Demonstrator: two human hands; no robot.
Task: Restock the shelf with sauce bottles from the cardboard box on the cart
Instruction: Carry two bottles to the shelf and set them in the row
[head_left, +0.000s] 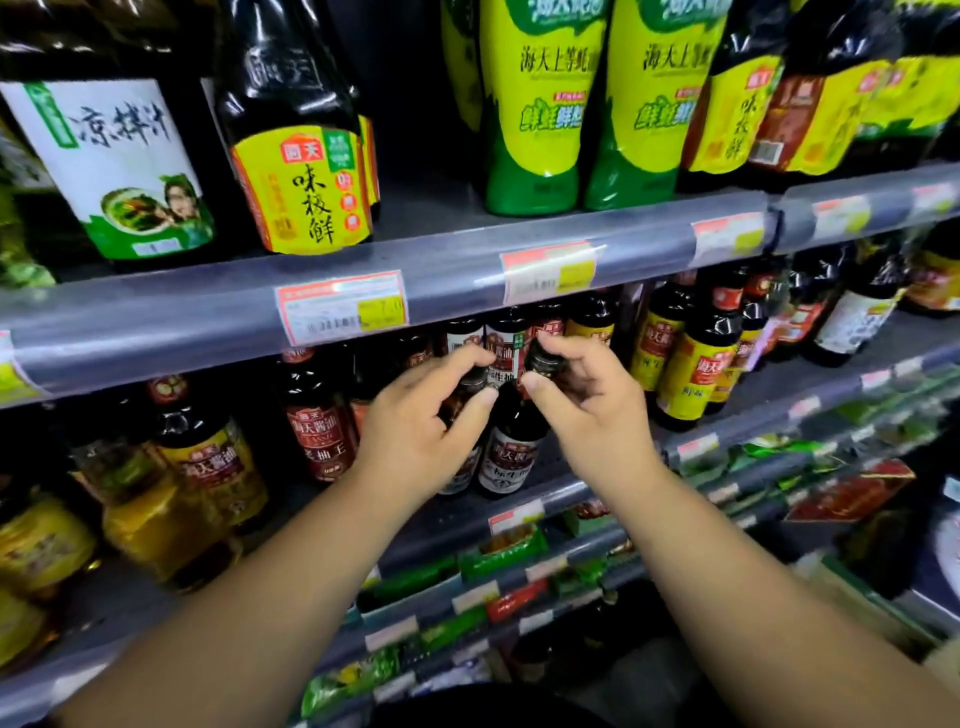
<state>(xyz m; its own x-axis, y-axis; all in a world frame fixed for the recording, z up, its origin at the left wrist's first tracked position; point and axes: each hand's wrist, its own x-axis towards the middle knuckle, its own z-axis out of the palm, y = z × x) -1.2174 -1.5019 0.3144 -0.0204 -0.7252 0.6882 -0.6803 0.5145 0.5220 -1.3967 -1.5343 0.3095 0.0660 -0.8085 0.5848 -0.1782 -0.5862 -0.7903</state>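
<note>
Left hand (415, 415), right hand (587, 395), each gripping a sauce bottle (511, 447) neck, middle shelf (457, 519)

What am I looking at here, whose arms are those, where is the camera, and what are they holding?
There is no machine here. This is one picture from a wide-angle camera worn on a person's head, looking forward and down, so the two bare arms reaching in from the bottom are the wearer's own. In front of them is a shop shelf packed with dark sauce bottles, under a higher shelf with price tags on its edge. The left hand grips the neck of one dark bottle, and the right hand pinches the top of the dark bottle beside it. Both bottles stand at the front of the shelf. The cardboard box and cart are out of view.
</note>
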